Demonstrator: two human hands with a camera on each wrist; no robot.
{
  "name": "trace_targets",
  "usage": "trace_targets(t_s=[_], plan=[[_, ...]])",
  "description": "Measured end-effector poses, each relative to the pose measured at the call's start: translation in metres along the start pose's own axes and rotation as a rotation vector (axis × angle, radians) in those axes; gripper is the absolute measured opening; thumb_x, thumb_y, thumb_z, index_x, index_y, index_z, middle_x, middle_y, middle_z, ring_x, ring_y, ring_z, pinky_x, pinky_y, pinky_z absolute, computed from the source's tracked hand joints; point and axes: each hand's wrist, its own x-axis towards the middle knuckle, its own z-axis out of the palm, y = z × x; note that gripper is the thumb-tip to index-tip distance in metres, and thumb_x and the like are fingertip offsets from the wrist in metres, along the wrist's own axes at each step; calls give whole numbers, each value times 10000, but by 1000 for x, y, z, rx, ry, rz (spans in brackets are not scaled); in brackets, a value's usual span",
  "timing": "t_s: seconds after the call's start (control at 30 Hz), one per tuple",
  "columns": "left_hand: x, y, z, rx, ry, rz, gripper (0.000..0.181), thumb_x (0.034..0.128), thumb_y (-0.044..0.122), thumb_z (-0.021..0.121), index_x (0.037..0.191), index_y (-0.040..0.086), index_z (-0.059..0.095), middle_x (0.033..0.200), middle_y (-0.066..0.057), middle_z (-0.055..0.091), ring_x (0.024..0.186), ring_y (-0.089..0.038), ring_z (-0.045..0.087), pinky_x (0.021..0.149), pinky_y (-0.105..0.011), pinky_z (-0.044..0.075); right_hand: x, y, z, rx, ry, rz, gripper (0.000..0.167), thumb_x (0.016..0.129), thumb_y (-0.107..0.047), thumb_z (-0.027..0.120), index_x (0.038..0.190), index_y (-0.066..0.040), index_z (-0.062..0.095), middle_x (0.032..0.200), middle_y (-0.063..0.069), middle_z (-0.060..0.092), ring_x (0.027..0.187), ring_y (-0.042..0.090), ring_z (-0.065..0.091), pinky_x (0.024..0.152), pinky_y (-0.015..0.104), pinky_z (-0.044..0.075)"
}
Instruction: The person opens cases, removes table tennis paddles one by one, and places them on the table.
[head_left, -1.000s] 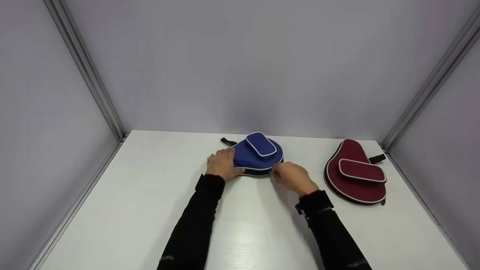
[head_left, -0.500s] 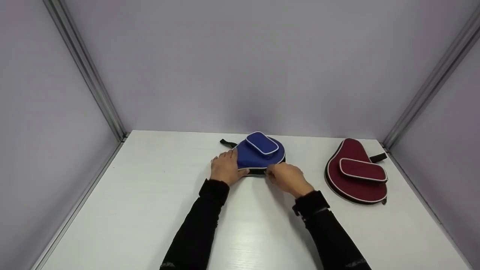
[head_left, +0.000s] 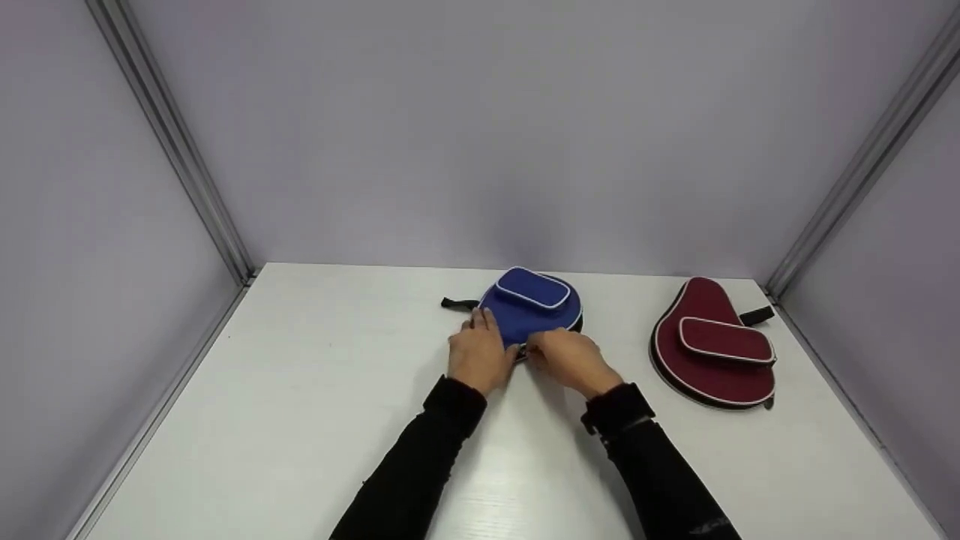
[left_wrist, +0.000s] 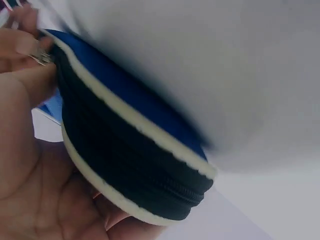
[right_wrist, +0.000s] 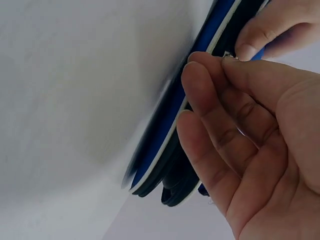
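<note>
Right hand [head_left: 570, 364] pinches the pull [right_wrist: 229, 55] of the blue case [head_left: 517, 321] on the table [head_left: 300, 427].

The left hand [head_left: 480, 358] rests on the case near its black strap [head_left: 459, 304], fingers straight, thumb at the near edge; in the head view the hands hide part of the zip [left_wrist: 182, 191]. The red case [head_left: 701, 375] lies well apart to the right. The table is white; pale walls [head_left: 487, 135] with metal posts [head_left: 170, 127] at the corners surround it.

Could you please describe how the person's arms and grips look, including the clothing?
The left sleeve and right sleeve are long and black, the right one with a faint greyish marking low down. Thick black bands sit at both wrists. The left grip and right grip are bare, ungloved hands.
</note>
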Motion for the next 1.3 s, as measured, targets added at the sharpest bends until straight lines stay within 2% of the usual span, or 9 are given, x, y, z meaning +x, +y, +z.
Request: trace_targets(t_s=[0.2,0.23,0.43,0.47,0.57,0.8,0.93,1.13,1.3], plan=[[-5,-3,-2,-35,-95,67,786,1234,497,528,1807,-23,386,1867,-199,468,1707,-338,546,1128,-490,693,1,3,1,11,-1,30,47,1058,-97,837,1014,-90,854,971,83,871,853,285,815,791,553,711],[-1,-7,11,-39,-82,93,815,1239,528,488,1824,-20,343,1892,-194,425,1743,-318,497,1155,-479,682,1,3,1,10,0,37,52,1056,-89,835,1006,-88,851,961,83,866,836,272,802,780,546,707],[-16,-16,4,-189,-95,211,777,1234,443,532,1809,-49,357,1901,-229,383,1763,-337,459,1255,-498,628,1,10,1,-23,24,78,144,1067,-81,810,926,-97,789,886,104,814,749,256,696,702,535,653],[-24,-14,-11,-223,-125,218,743,1227,388,564,1795,-56,385,1891,-240,398,1752,-361,473,1280,-514,608,1,11,0,-30,30,84,160,1074,-88,805,917,-98,777,875,110,805,741,260,686,691,538,645],[-30,-16,-12,-251,-139,272,755,1228,406,555,1795,-61,381,1900,-241,376,1770,-373,439,1353,-507,542,1,14,0,-40,42,93,185,1082,-93,787,899,-100,761,846,125,790,719,269,678,663,543,634],[-42,-14,-17,-209,-210,400,825,1224,536,517,1824,-6,355,1938,-195,310,1824,-374,322,1463,-520,398,0,20,2,-21,36,117,108,1094,-111,782,995,-109,825,945,132,847,834,315,789,733,579,672],[-48,-12,-22,-217,-256,455,862,1205,580,524,1837,22,342,1950,-173,282,1844,-355,267,1490,-491,348,1,24,3,-16,34,118,91,1091,-106,781,1008,-115,816,945,112,836,843,309,780,750,583,674],[-54,-12,-23,-169,-258,573,894,1163,552,605,1835,20,350,1940,-174,315,1838,-333,294,1505,-426,310,3,26,3,4,16,93,85,1087,-117,787,1010,-115,822,964,95,848,875,306,798,785,575,679],[-53,-14,-22,-126,-270,638,878,1154,492,656,1855,77,330,1951,-110,312,1844,-273,282,1513,-412,284,3,29,2,23,-15,67,68,1090,-130,784,1068,-122,848,1041,91,885,975,333,849,854,591,700]])
